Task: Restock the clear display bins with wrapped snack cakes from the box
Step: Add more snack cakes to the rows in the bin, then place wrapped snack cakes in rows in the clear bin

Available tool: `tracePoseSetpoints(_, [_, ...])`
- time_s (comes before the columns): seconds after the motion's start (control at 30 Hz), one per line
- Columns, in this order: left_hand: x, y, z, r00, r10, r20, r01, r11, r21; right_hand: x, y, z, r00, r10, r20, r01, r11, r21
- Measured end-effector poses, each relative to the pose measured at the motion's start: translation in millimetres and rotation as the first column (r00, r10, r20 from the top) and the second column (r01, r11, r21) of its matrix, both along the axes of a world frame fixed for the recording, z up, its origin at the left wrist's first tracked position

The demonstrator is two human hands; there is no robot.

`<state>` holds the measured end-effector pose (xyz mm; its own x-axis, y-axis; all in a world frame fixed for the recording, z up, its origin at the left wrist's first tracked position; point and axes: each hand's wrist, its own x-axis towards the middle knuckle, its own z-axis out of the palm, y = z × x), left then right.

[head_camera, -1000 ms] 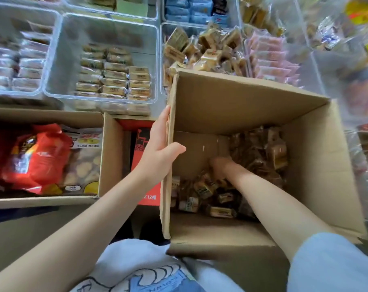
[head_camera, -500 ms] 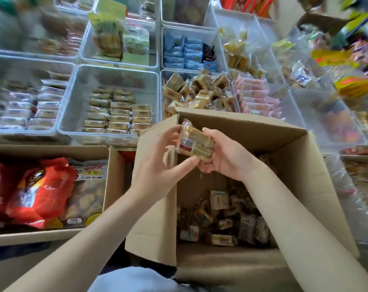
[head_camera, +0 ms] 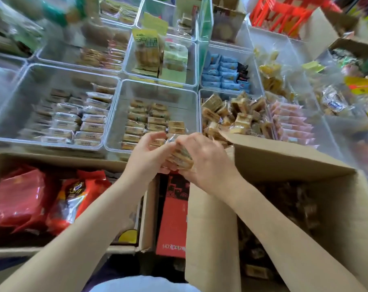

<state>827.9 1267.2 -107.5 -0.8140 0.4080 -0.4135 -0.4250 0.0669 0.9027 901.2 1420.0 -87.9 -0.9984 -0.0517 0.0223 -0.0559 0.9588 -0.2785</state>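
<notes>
**Both hands carrying the cake bundle out toward the bins**

Lifted clear of the open brown cardboard box (head_camera: 294, 165) since half a second ago, when they hovered over its mouth, the small bundle of clear-wrapped tan snack cakes (head_camera: 180, 159) is now sitting between the two hands, over the box's far-left corner. The left hand (head_camera: 146, 159) is curling round the bundle's left side, fingers bent over the top, while the right hand (head_camera: 206, 161) is gripping it from the right, thumb underneath. How many cakes are in the bundle is hard to tell through the blur.

Just beyond and a little right of the fingertips, the clear plastic display bin heaped with matching tan cakes (head_camera: 201, 94) is waiting; directly ahead of the left fingers lies another clear bin with rows of flat brown wrapped bars (head_camera: 153, 86). The bundle's long axis is running from near-right to far-left. The right hand is nearer the matching bin, so the coming move probably means swinging forward and right.
</notes>
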Motion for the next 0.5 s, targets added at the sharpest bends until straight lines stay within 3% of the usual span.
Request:
tracePoseSetpoints(0.1, [-34.4, -15.6, -16.0, 0.999, 0.015, -0.037, -0.017, 0.997, -0.071, -34.6, -11.0, -9.7, 0.994, -0.061, 0.085, 0.067, 0.995, -0.069])
tracePoseSetpoints(0.2, [-79.9, -28.1, -50.6, 0.966, -0.060, -0.253, -0.017, 0.956, -0.292, -69.6, -3.8, -19.9, 0.913, -0.218, 0.345, 0.314, 0.915, -0.253])
tracePoseSetpoints(0.3, [-124.3, -30.6, -90.5, 0.835, -0.322, -0.446, -0.016, 0.796, -0.605, -109.9, 12.3, -43.8, 0.769, -0.400, 0.498, 0.621, 0.650, -0.437])
tracePoseSetpoints(0.37, [-144.2, -28.8, -115.7, 0.699, -0.511, -0.500, -0.038, 0.672, -0.740, -137.1, 23.5, -56.2, 0.677, -0.493, 0.547, 0.736, 0.432, -0.522])
tracePoseSetpoints(0.4, [-150.3, -29.0, -127.6, 0.633, -0.603, -0.486, -0.038, 0.602, -0.798, -149.9, 29.9, -62.2, 0.651, -0.525, 0.548, 0.756, 0.388, -0.527])
tracePoseSetpoints(0.43, [-152.7, -30.2, -136.5, 0.582, -0.668, -0.463, -0.040, 0.546, -0.837, -162.1, 36.3, -67.6, 0.641, -0.556, 0.529, 0.765, 0.404, -0.501])
tracePoseSetpoints(0.5, [-151.6, -32.8, -148.7, 0.552, -0.711, -0.435, -0.037, 0.500, -0.865, -185.5, 48.6, -80.1, 0.670, -0.591, 0.449, 0.742, 0.527, -0.414])
